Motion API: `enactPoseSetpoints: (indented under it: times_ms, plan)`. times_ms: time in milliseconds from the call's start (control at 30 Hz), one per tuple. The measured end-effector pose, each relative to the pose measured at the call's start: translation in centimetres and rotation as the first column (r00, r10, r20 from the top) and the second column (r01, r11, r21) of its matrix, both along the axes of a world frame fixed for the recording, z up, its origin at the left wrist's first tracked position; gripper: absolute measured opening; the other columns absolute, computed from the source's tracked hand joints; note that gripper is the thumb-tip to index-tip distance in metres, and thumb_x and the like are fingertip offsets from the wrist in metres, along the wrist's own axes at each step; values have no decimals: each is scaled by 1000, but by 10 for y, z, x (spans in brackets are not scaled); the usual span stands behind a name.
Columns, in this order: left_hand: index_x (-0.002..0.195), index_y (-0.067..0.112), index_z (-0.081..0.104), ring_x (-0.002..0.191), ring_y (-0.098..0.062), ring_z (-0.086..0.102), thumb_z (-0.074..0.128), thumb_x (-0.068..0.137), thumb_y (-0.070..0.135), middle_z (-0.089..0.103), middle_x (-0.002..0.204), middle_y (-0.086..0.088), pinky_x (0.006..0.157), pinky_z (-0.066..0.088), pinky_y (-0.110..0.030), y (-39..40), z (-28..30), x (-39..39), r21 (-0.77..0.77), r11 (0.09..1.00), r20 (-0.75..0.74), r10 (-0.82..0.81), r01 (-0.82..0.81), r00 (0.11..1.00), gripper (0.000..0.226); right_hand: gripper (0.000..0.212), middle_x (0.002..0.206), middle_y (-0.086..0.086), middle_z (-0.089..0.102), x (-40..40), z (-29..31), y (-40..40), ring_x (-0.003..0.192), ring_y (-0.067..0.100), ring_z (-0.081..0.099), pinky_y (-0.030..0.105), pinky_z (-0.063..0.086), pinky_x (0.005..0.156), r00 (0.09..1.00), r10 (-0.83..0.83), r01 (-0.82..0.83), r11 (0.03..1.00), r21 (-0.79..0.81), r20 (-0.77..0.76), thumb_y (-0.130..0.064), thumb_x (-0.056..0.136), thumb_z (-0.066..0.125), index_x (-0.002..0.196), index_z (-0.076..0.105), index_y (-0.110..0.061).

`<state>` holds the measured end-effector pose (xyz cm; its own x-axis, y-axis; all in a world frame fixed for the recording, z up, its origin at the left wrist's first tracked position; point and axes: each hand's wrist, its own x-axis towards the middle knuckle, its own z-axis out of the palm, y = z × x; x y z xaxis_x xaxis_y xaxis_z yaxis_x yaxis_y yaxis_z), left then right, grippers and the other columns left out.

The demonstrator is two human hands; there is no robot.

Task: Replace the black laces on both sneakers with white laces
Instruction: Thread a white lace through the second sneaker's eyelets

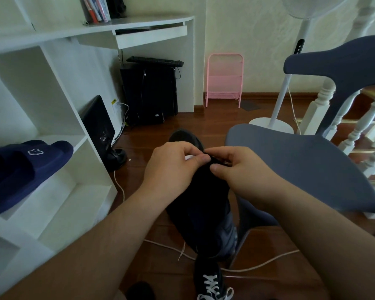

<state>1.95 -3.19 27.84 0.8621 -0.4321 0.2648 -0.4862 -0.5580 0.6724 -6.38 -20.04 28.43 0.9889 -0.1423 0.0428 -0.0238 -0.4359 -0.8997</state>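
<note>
A black sneaker (200,204) is held up in the middle of the view, toe pointing away. My left hand (173,167) grips its left side and pinches a white lace (188,157) near the eyelets. My right hand (234,167) pinches the top of the sneaker at the lacing, just right of the left thumb. Most of the lacing is hidden behind my fingers. A second dark sneaker (211,282) laced in white stands on the floor at the bottom. A loose white lace end (182,252) hangs below the held sneaker.
A grey-blue chair (307,161) stands close on the right. White shelves (59,191) on the left hold navy slippers (24,169). A white cable (258,265) runs across the wooden floor. A fan stand (271,123), a pink rack (224,79) and a computer tower (148,94) stand farther back.
</note>
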Motion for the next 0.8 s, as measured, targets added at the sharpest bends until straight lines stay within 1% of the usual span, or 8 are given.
enactPoseSetpoints:
  times_ms: [133, 200, 333, 400, 500, 567, 700, 800]
  plan:
    - [118, 43, 76, 114, -9, 62, 71, 95, 53, 71, 115, 19, 98, 54, -42, 1, -2, 0, 55, 996, 10, -75, 75, 997, 26, 43, 100, -16, 77, 5, -6, -1, 97, -1, 72, 13, 57, 76, 998, -66, 67, 993, 98, -11, -1, 99, 56, 104, 75, -40]
    - [126, 49, 67, 121, -16, 55, 73, 91, 56, 62, 121, 16, 101, 51, -43, 5, -3, 3, 92, 994, 22, -67, 65, 998, 36, 39, 101, -6, 79, 8, -7, -6, 97, 10, 75, 25, 61, 81, 991, -128, 134, 971, 199, -40, 1, 100, 54, 111, 77, -28]
    - [90, 42, 48, 90, -11, 52, 68, 72, 77, 50, 98, 16, 66, 41, -31, 10, -7, 10, 177, 980, 46, 89, -96, 995, 45, 36, 101, 4, 79, 13, -10, -15, 93, 17, 77, 26, 62, 74, 969, -243, 246, 908, 340, -53, 6, 99, 53, 120, 74, -14]
    - [91, 39, 48, 81, -9, 57, 69, 75, 78, 56, 94, 13, 60, 41, -31, 16, -12, 16, 242, 967, -63, 98, -80, 993, 47, 36, 100, 6, 79, 14, -11, -16, 94, 19, 77, 27, 62, 75, 958, -282, 279, 866, 415, -53, 7, 99, 52, 120, 74, -11]
    - [101, 36, 61, 84, -7, 64, 68, 91, 64, 67, 94, 12, 63, 48, -30, 19, -23, 23, 263, 965, -240, 47, 18, 970, 31, 36, 100, 4, 80, 15, -11, -14, 95, 17, 77, 25, 62, 76, 954, -299, 279, 824, 493, -40, 8, 99, 52, 122, 73, -11]
    - [91, 32, 65, 79, -11, 66, 62, 99, 55, 69, 86, 8, 60, 45, -30, 17, -27, 25, 187, 982, -214, 53, -13, 975, 24, 35, 98, 1, 80, 13, -12, -8, 94, 14, 77, 22, 61, 75, 957, -289, 256, 842, 475, -5, 6, 99, 55, 123, 73, -13]
    - [80, 25, 61, 71, -17, 64, 55, 106, 48, 65, 74, 3, 57, 43, -35, 17, -25, 30, 21, 992, -63, 124, -123, 990, 35, 20, 98, 4, 79, 10, -9, -3, 93, 13, 76, 24, 60, 80, 959, -281, 230, 856, 463, 45, -15, 102, 62, 115, 77, -13]
    - [76, 28, 55, 64, -9, 59, 52, 107, 49, 60, 67, 4, 53, 38, -30, 19, -24, 27, -24, 991, 40, 136, -135, 990, 38, 17, 89, 5, 78, 9, -4, -5, 83, 17, 75, 20, 58, 74, 948, -318, 264, 833, 487, 30, -9, 101, 62, 106, 79, -11]
